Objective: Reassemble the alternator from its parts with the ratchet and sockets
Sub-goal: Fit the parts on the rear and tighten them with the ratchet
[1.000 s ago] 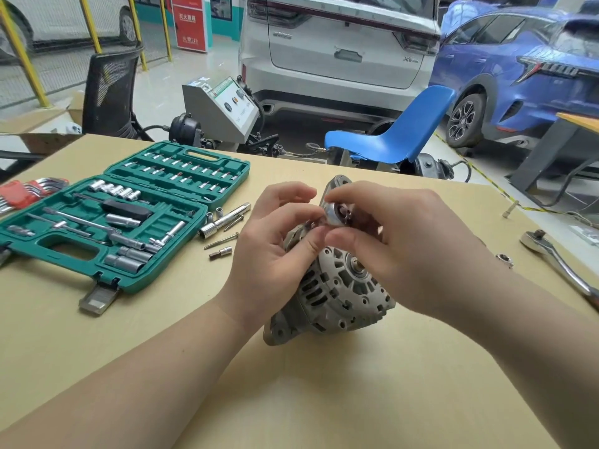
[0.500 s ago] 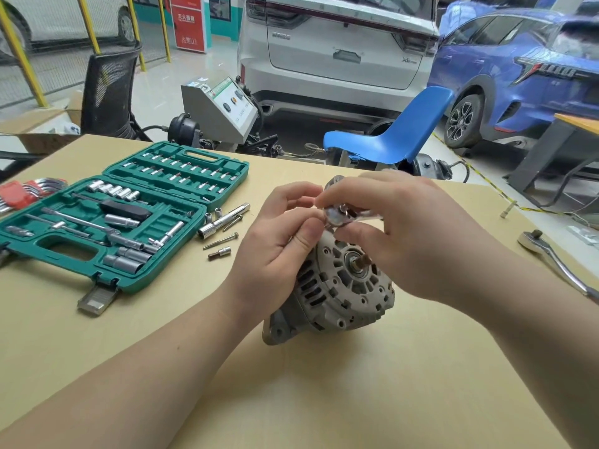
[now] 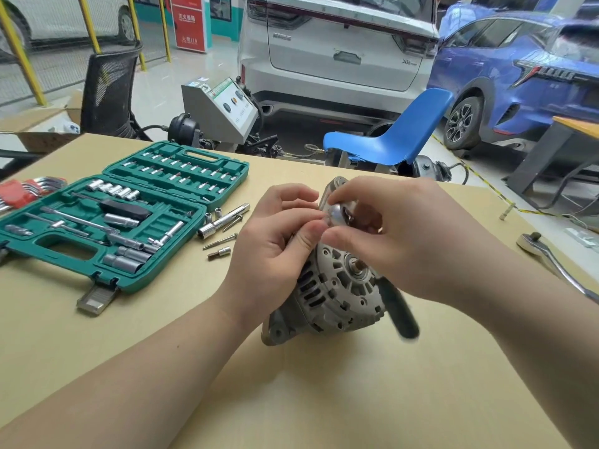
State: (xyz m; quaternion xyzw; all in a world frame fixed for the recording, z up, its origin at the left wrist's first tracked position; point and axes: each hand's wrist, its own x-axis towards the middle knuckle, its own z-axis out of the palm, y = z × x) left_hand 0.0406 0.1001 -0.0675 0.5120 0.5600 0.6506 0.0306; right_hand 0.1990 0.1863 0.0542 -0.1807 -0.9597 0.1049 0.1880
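Car repair workshop: white car [image 3: 337,53] and blue car [image 3: 518,76] parked behind workbench [image 3: 291,400], open socket set case [image 3: 107,218] on it.

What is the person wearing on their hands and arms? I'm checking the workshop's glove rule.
Nothing shows: the left hand and right hand are bare, with no gloves, rings or watch visible. Both forearms are uncovered as far as the picture's edges, so no sleeve appears.
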